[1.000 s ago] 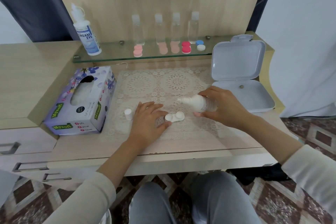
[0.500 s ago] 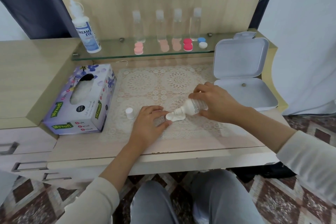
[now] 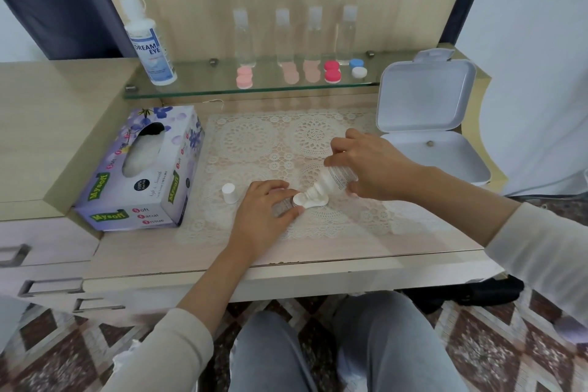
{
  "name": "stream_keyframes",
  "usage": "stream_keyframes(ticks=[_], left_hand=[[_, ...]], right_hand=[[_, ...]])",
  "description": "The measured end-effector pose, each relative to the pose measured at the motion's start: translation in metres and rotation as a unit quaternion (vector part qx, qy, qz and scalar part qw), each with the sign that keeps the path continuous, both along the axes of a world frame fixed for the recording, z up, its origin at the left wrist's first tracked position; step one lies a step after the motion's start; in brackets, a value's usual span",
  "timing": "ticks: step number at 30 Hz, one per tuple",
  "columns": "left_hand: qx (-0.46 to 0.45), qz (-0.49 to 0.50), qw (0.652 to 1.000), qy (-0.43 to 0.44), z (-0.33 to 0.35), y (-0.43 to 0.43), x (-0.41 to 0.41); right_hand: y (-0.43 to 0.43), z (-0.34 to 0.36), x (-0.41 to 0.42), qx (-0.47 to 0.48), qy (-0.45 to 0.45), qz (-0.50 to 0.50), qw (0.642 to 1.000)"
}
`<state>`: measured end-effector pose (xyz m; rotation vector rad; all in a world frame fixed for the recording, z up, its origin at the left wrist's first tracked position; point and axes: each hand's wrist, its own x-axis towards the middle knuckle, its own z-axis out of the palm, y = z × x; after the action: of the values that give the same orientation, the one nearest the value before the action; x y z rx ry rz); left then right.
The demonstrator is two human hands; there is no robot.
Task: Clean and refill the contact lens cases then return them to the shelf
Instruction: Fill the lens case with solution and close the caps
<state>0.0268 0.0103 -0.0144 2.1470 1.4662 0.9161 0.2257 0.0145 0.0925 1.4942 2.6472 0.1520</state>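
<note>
On doily, btl [image 3: 334,180] tilted, nozzle down-left

place: home, dressing-table / vanity corner
desk: light wood vanity [image 3: 47,137] with drawers [image 3: 47,286] on the left
shelf: glass shelf [image 3: 197,86] against wood back panel, row of clear bottles [image 3: 244,38], lens solution bottle [image 3: 149,48], coloured lens cases [image 3: 332,71]
surface: lace doily [image 3: 254,143], floral tissue box [image 3: 143,169], open white plastic box [image 3: 426,124]
surroundings: patterned tile floor [image 3: 63,344], dark curtain [image 3: 57,0]
person: seated, knees under the desk

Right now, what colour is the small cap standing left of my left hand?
White; the small cap shows in the head view.
</note>
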Motion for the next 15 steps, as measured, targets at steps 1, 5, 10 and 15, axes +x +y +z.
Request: stream_keyframes(ticks=[1, 5, 10, 15], left_hand=[[-0.002, 0.001, 1.0, 0.0, 0.0001, -0.0001, 0.0], [-0.004, 0.001, 1.0, 0.002, 0.0015, -0.0011, -0.0001], [0.002, -0.001, 1.0, 0.009, 0.0015, -0.0008, -0.0001], [0.0, -0.001, 1.0, 0.009, 0.0021, -0.0017, 0.0]], right_hand=[[-0.0002, 0.0009, -0.0015, 0.001, -0.004, 0.0, 1.0], [0.0004, 0.0027, -0.0064, 0.007, -0.012, -0.004, 1.0], [0.0011, 0.0037, -0.0096, 0.012, -0.02, -0.002, 1.0], [0.0009, 0.0042, -0.0108, 0.014, -0.022, -0.005, 1.0]])
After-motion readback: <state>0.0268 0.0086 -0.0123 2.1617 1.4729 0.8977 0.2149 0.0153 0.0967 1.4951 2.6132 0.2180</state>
